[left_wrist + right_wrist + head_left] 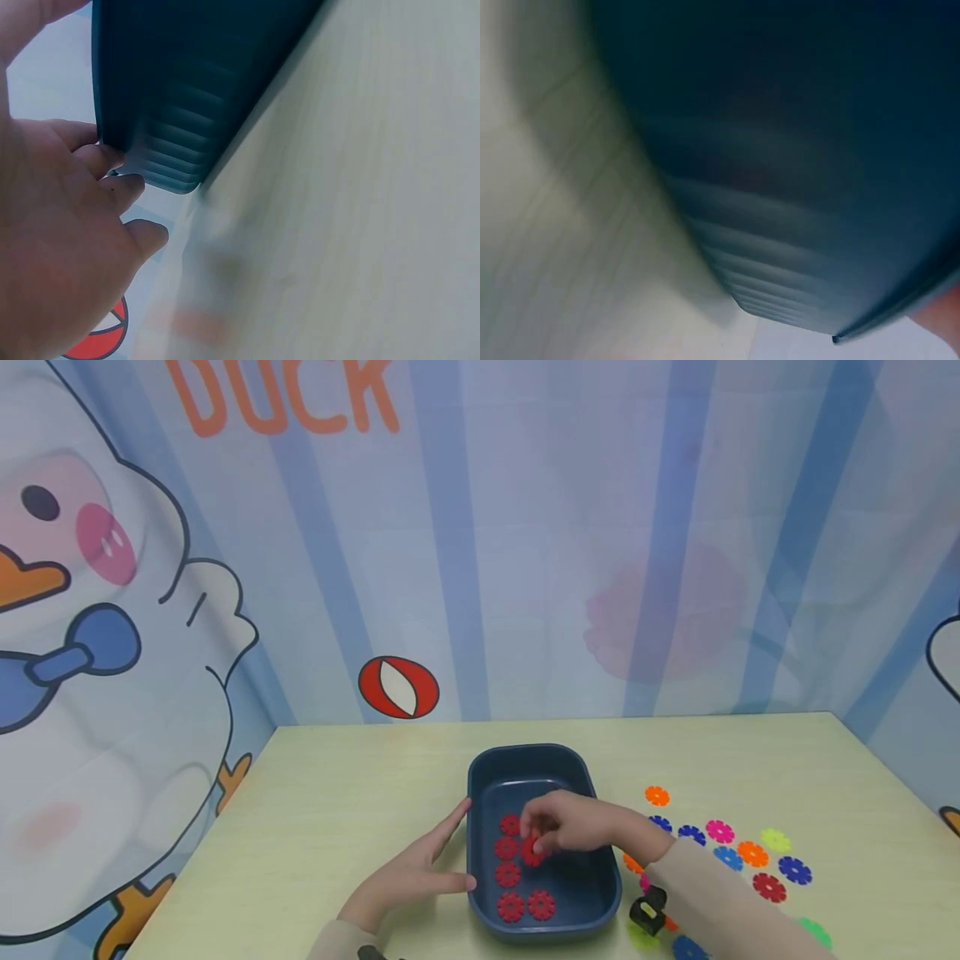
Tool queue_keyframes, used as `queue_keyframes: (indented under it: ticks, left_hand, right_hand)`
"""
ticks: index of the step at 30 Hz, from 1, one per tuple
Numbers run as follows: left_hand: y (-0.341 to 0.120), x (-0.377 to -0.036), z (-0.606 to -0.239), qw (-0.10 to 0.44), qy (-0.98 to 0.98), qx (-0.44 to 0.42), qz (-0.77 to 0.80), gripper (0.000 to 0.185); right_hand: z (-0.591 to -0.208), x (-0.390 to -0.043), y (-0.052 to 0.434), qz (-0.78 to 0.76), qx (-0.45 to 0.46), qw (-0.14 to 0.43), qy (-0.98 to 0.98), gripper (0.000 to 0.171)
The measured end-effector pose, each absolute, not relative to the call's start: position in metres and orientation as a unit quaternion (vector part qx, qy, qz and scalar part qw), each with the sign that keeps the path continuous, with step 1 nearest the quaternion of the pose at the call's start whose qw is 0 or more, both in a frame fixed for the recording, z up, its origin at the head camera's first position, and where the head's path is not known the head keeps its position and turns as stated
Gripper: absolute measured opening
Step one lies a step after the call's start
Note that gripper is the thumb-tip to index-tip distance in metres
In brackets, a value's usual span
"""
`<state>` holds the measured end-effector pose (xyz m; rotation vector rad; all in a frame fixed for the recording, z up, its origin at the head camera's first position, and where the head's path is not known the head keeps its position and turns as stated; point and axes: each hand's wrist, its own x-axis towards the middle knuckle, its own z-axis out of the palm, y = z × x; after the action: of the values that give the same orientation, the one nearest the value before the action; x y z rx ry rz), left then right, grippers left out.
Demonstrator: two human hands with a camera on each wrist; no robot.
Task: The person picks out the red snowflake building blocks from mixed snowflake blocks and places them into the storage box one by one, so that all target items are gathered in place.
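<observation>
A dark blue rectangular tray (544, 932) stands on the table, its ribbed outer side (176, 142) showing in the left wrist view. Inside it lie several red notched plastic discs (511, 907), mostly along its left side. My right hand (573, 821) reaches in over the right rim and pinches a red notched disc (532, 852) at the tray floor, beside the left row. My left hand (411, 875) touches the tray's left side with extended thumb and forefinger. In the right wrist view the tray wall (780, 202) hides most of the right hand.
Loose notched discs in several colours lie right of the tray, including orange (657, 796), pink (720, 832) and dark blue (795, 870) ones. Some are partly under the right forearm. A black wrist camera (648, 910) sits there. A printed cloth backdrop (525, 568) hangs behind the table (360, 777).
</observation>
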<state>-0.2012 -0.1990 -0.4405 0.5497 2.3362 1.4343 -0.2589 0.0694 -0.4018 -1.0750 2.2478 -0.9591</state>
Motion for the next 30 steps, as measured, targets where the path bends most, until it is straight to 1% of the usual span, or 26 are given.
queue_keyframes:
  ticks: [7,17,30]
  left_hand:
    - [-0.199,-0.201,-0.440,0.172,0.822,0.196,0.507,0.095]
    - [-0.199,-0.202,-0.440,0.172,0.821,0.198,0.508,0.095]
    - [-0.200,-0.202,-0.441,0.172,0.819,0.198,0.510,0.096]
  right_hand:
    - [-0.407,-0.260,0.062,-0.340,-0.389,0.257,0.817,0.014]
    - [-0.413,-0.259,0.055,-0.293,-0.356,0.278,0.843,0.019]
    - [-0.416,-0.260,0.055,-0.276,-0.368,0.270,0.846,0.019]
